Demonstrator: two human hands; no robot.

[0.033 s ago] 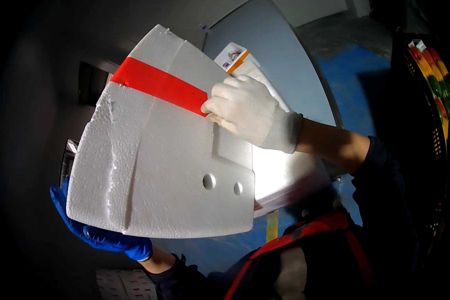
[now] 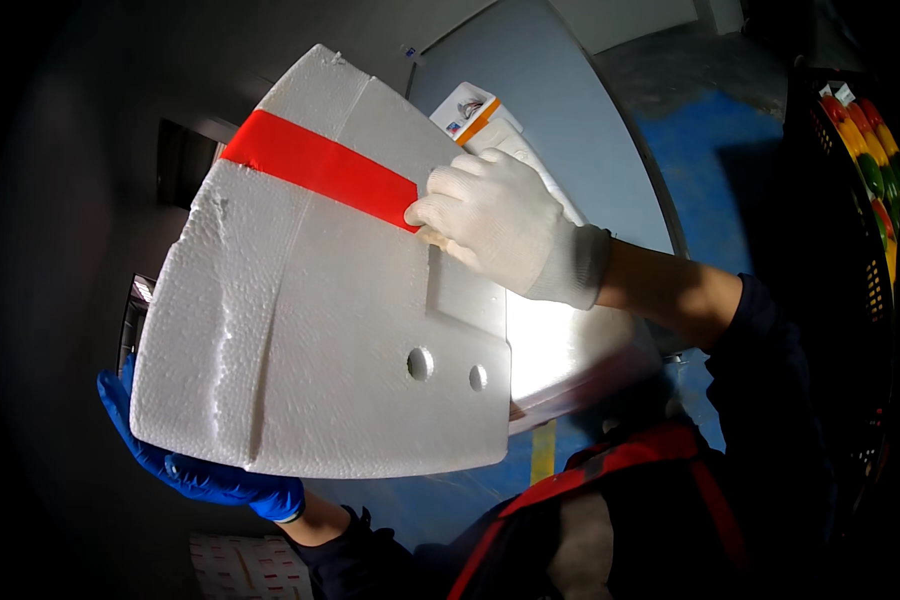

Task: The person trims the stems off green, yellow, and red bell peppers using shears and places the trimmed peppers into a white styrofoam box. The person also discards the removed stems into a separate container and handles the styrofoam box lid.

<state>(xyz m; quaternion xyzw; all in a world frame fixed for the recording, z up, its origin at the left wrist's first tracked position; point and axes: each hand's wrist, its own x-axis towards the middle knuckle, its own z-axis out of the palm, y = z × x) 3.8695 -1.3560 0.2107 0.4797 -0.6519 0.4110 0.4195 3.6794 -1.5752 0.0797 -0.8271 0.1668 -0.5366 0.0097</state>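
A white foam box [image 2: 345, 350], tilted up in front of me, shows two round holes and a shallow recess in its face. Red tape [image 2: 320, 170] runs across its upper part, over the seam. My left hand [image 2: 215, 478], in a blue glove, cups the box's lower left corner from beneath, thumb and fingers partly behind it. In a white knit glove, my right hand [image 2: 490, 215] closes its fingers at the right end of the tape, against the box; the fingertips are partly hidden.
Behind the box stands a grey table [image 2: 550, 80] with a small white and orange carton [image 2: 467, 113] on it. A dark crate [image 2: 860, 200] with red, yellow and green packages is at the right. A white carton with red marks [image 2: 250, 567] lies at lower left.
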